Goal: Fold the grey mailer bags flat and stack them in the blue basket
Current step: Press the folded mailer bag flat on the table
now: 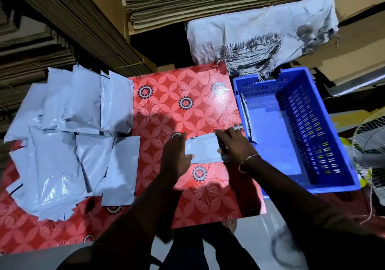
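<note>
- Head view: no readable writing.
- Folded grey mailer bag (203,150) lying flat, long axis left to right, beside blue basket (341,184).
- Left hand (175,155) flat, fingers released, thumb on bag.
- Right hand (233,144) pinching bag's right end.

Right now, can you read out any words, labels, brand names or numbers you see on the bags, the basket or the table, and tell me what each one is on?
No readable text anywhere in this view.
Grey mailer bags: plain, no print visible.
Folded mailer bag under the left hand and right hand: plain.
Blue basket: only slots, no lettering.
Red tablecloth: flower patterns, no words.
Cardboard stacks and torn white sack: no legible marking.
</note>
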`<state>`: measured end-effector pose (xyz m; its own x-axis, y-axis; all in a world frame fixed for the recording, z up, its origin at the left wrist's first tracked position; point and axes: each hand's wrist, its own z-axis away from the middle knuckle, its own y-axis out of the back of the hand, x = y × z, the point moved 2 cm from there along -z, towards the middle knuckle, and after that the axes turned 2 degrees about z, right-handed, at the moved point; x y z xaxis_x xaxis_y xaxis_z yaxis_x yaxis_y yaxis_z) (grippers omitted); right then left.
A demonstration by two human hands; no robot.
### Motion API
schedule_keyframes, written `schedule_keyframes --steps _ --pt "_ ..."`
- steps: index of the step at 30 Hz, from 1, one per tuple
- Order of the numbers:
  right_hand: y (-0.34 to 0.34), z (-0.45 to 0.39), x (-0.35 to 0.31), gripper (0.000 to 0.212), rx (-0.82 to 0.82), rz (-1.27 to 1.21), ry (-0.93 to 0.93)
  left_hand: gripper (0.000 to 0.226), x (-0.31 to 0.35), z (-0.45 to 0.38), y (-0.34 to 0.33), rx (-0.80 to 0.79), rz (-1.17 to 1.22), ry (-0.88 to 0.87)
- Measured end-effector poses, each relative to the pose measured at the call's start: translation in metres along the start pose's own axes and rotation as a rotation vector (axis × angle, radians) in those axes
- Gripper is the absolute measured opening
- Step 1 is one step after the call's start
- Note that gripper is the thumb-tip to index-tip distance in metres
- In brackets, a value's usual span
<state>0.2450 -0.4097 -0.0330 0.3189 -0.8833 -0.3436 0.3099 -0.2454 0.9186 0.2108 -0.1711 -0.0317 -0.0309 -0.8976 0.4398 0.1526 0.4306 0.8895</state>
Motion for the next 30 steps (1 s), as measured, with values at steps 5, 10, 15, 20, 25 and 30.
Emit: schedule_keyframes --steps 5,10,15,20,25,30 --pt "0.030 -0.009 -0.012 0.050 0.045 0.017 0.004 0.039 -0.002 -0.010 0.018 0.109 0.009 -0.110" --pt "0.056 -0.011 -0.024 0.036 0.277 0.085 0.092 0.008 0.009 -0.015 0.045 0.346 0.003 -0.127" --pt "0.026 0.014 -0.028 0.012 0.303 0.108 0.080 0.026 -0.001 0.017 0.019 0.231 0.010 -0.286" --pt "-0.001 0.047 -0.024 0.022 0.266 0.065 0.016 0.029 0.003 0.045 -0.003 0.192 0.074 -0.196" --pt "0.009 0.023 -0.030 0.026 0.358 0.069 -0.034 0.041 0.023 0.021 -0.001 0.239 0.111 -0.152" --pt "-0.002 -0.029 -0.048 0.054 0.242 0.058 -0.003 0.059 0.038 -0.012 -0.020 0.149 -0.081 -0.020"
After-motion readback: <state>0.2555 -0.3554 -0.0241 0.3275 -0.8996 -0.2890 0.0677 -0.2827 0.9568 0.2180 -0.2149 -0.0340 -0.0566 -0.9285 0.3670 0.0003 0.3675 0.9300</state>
